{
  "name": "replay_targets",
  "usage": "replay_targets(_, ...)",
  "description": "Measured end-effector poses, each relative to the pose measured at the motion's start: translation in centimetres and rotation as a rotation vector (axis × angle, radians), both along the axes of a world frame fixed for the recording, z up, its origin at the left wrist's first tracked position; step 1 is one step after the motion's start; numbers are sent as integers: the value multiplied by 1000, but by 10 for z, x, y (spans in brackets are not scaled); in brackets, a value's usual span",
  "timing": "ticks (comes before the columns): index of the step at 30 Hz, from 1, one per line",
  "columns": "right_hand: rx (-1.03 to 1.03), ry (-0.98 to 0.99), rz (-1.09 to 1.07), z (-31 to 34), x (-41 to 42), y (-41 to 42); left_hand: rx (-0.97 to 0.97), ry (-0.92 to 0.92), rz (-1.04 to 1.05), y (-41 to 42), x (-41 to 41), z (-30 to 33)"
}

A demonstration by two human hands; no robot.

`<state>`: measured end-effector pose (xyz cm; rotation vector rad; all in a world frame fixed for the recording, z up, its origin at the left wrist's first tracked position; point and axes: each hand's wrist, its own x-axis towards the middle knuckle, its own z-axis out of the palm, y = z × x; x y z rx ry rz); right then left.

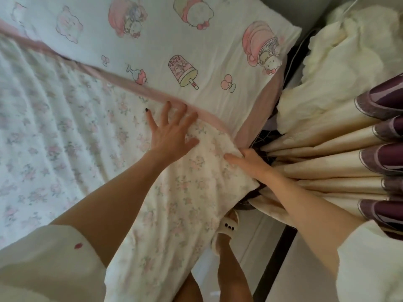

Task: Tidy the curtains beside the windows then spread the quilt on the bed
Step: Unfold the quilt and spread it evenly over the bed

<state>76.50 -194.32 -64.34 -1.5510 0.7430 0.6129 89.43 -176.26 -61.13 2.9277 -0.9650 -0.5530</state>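
Left hand presses flat, fingers spread, on the floral quilt; right hand fingers grasp its corner beside the curtain.

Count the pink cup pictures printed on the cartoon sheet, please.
3. One pink cup lies at the top middle, a second is right of it at the top edge, and a third is near the sheet's right corner. More may lie outside the view.
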Motion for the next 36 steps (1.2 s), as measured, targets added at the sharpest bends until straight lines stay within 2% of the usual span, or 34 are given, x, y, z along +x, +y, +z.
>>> replay_targets(3,-3,-79,54,17,-13,-11,-28,-34,10,-11,5,7)
replay_targets(7,-104,-227,155,38,-16,-23,-18,-53,-111,-28,5,19)
replay_targets(12,-163,-257,259,48,-15,-56,69,88,-149,-51,-2,29)
replay_targets(18,-172,-142,182,43,-37,-90,152,391,-70,-71,-13,40)
replay_targets(21,-421,-117,232,37,-42,-92,180,458,-48,-78,-8,38)
replay_targets(23,-624,-7,330,29,-40,-88,204,395,-71,-86,-8,32)
replay_targets(26,-784,164,451,20,-34,-77,206,253,-126,-93,-20,16)
replay_targets(28,-832,142,480,15,-36,-69,152,162,-126,-92,-27,9)
replay_targets(30,-772,-1,467,13,-38,-56,64,62,-137,-87,-34,7)
replay_targets(33,-601,-273,400,17,-30,-28,-146,6,-122,-82,-41,11)
replay_targets(36,-472,-283,354,13,-18,-2,-259,-34,66,-65,-28,16)
